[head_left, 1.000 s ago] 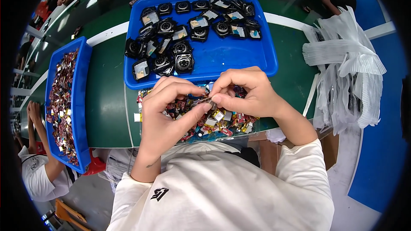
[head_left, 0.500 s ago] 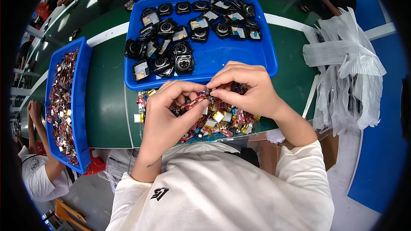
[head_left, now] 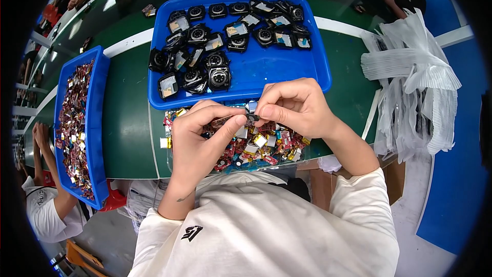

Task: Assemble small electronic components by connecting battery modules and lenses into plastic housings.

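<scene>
My left hand (head_left: 201,129) pinches a small electronic module (head_left: 221,121) with its thumb and forefinger. Its face is mostly hidden by the fingers. At its right end a small dark piece (head_left: 252,117) lies between both hands, and my right hand (head_left: 297,106) grips that end with thumb and fingertips. Below both hands spreads a pile of small modules (head_left: 269,146), red, silver, yellow and blue, in a shallow clear tray. Just beyond my fingers stands a blue tray (head_left: 277,74) holding several black smartwatch cases (head_left: 219,77), some with round sensor backs up.
At the left, a long blue bin (head_left: 97,123) is full of similar small modules. White foam packing sleeves (head_left: 410,72) are stacked at the right of the green table (head_left: 128,123). Another person's hands (head_left: 41,132) are at the far left; more people stand across the table.
The module in my left hand has turned, so its red face shows less. My right fingertips have shifted slightly onto the dark end piece. The trays stay in place.
</scene>
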Motion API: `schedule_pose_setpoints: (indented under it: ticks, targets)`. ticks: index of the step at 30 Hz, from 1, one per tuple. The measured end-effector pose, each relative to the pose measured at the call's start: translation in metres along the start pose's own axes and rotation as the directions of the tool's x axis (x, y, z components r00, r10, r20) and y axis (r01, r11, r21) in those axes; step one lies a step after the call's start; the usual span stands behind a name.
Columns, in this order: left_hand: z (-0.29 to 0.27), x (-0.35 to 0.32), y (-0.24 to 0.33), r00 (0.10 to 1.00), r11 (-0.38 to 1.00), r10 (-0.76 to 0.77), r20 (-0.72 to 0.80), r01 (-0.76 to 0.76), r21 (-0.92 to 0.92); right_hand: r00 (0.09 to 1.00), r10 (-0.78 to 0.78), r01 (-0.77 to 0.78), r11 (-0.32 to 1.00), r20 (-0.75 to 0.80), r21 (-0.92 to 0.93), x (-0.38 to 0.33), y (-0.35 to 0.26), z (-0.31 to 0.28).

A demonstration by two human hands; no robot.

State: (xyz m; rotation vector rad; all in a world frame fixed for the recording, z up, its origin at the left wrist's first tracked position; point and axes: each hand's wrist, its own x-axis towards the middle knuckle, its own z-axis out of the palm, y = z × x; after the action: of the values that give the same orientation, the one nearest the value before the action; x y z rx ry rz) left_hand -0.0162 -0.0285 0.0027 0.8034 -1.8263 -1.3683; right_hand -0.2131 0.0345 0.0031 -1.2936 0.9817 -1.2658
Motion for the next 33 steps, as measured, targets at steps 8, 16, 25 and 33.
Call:
schedule_pose_setpoints:
  ticks: [8,16,25,33]
  targets:
    - [-0.001,-0.001,-0.001,0.998,0.992,-0.061,0.032,0.064,-0.112,0.999,0.004,-0.004,1.000,-0.035,0.006,-0.001,-0.003,0.000]
    - [0.002,-0.001,-0.003,0.990,0.953,-0.096,0.102,0.121,-0.278,0.999,0.041,-0.041,0.998,0.007,0.037,-0.002,-0.001,0.007]
    - [0.002,-0.001,-0.003,0.997,0.959,-0.071,0.030,0.076,-0.274,0.999,-0.011,0.014,0.998,-0.048,0.056,-0.001,0.003,0.004]
    - [0.006,0.000,-0.006,0.992,0.941,-0.095,0.078,0.115,-0.319,0.998,-0.045,0.046,0.999,0.039,-0.012,-0.001,0.008,0.008]
